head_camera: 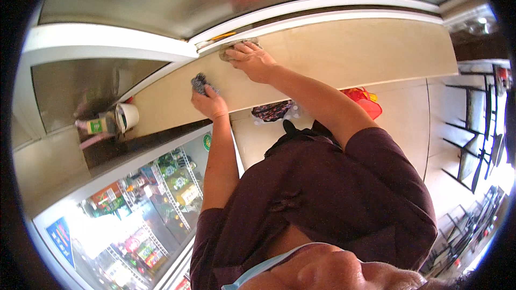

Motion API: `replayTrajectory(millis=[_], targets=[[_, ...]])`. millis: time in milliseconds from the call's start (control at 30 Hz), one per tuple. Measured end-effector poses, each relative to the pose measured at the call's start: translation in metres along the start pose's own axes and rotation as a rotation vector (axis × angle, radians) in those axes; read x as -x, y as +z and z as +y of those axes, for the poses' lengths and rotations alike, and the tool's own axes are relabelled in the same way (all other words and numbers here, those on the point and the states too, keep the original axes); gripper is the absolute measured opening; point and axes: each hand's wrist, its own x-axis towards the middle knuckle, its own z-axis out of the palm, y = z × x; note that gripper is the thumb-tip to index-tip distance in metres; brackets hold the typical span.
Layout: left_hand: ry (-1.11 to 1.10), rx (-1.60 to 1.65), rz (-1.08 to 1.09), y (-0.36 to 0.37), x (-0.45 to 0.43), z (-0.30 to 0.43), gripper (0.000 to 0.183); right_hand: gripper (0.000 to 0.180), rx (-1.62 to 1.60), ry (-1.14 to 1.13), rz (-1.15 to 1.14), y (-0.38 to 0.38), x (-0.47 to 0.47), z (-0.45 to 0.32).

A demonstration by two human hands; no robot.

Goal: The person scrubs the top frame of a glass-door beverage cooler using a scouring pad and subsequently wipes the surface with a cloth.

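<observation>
My right hand (254,61) presses a brownish-grey cloth (228,51) onto the pale wood-coloured ledge (346,52), right at the white window frame. Its fingers are spread over the cloth and cover part of it. To the left and nearer to me, my left hand (210,104) grips a crumpled dark-grey scrubber or cloth (199,83), held over the ledge. How closely it touches the surface I cannot tell. A yellow pencil-like stick (224,36) lies in the track of the window frame (322,19), just beyond the right hand's cloth.
A white container (127,117) stands at the ledge's left end, beside a blurred green-labelled item (95,126). A glass-door drinks fridge (145,205) stands below left. Under the ledge are a dark patterned bag (272,110) and a red plastic bag (365,102). Dark-framed furniture (477,129) is at right.
</observation>
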Motion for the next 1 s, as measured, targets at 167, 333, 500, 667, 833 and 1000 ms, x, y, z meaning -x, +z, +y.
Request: replayTrajectory(millis=[167, 333, 500, 667, 833, 1000], targets=[[0.01, 0.039, -0.035, -0.004, -0.004, 0.017, 0.051, 0.032, -0.021, 0.241, 0.14, -0.039, 0.085, 0.065], [0.046, -0.006, -0.01, -0.004, -0.004, 0.011, 0.05, 0.03, 0.123, 0.513, 0.344, -0.095, 0.189, 0.119], [0.004, -0.047, -0.048, 0.001, -0.007, 0.011, 0.051, 0.033, 0.325, 0.888, 0.554, -0.13, 0.338, 0.205], [0.022, -0.104, -0.014, 0.009, -0.007, -0.013, 0.054, 0.033, 0.467, 1.377, 0.496, -0.201, 0.446, 0.235], [0.032, -0.104, -0.037, 0.001, -0.003, 0.009, 0.054, 0.026, 0.293, 1.119, 1.017, -0.217, 0.421, 0.176], [0.063, -0.069, -0.025, -0.004, -0.006, 0.015, 0.05, 0.025, -0.045, 0.567, 0.802, -0.163, 0.298, 0.067]])
